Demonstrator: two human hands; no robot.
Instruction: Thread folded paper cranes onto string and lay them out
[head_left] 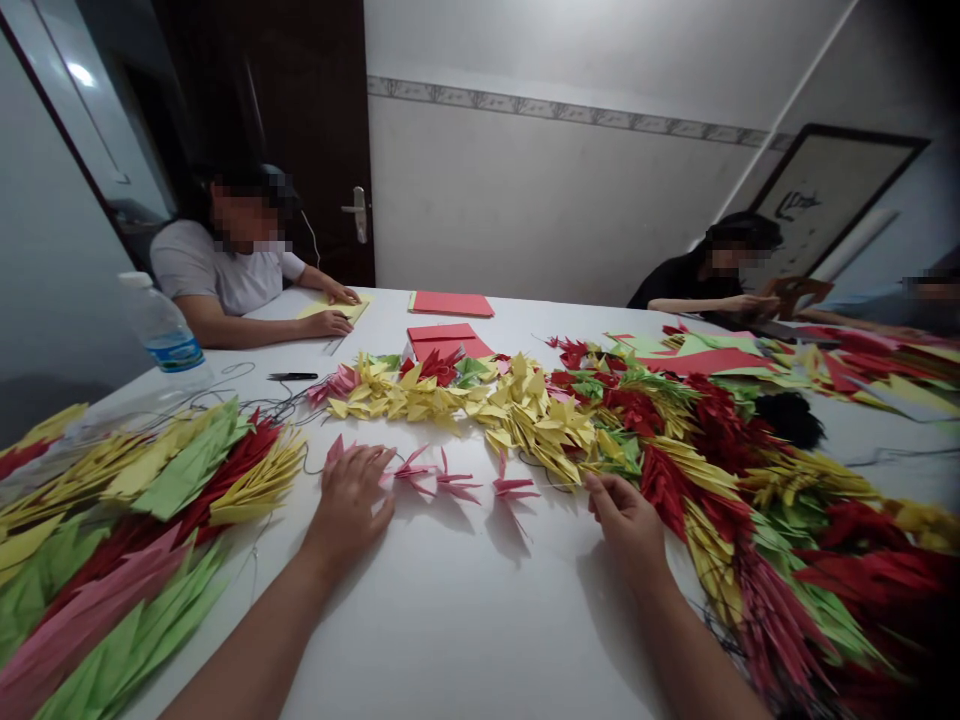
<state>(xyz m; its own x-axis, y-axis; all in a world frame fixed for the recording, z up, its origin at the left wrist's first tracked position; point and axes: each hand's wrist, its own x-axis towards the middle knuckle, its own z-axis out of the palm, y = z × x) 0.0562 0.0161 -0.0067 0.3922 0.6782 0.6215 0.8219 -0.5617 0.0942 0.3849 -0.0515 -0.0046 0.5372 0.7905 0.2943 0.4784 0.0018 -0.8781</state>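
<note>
Pink folded paper cranes (457, 484) hang in a spaced row on a thin dark thread (551, 482), low over the white table between my hands. My left hand (351, 508) lies over the row's left end, its fingers stretched out and the thumb apart; a pink crane partly shows behind the fingertips. At the other end, my right hand (628, 530) is closed in a pinch, and the thread runs to its fingertips. Just beyond the row lies a heap of yellow folded paper cranes (536, 410).
Bundles of coloured folded paper lie left (180, 470) and right (795, 500). Black thread snips (292, 377), red paper sheets (450, 342) and a water bottle (161, 325) are farther back. One person (225, 265) sits far left, another (697, 280) far right, a third partly visible beyond.
</note>
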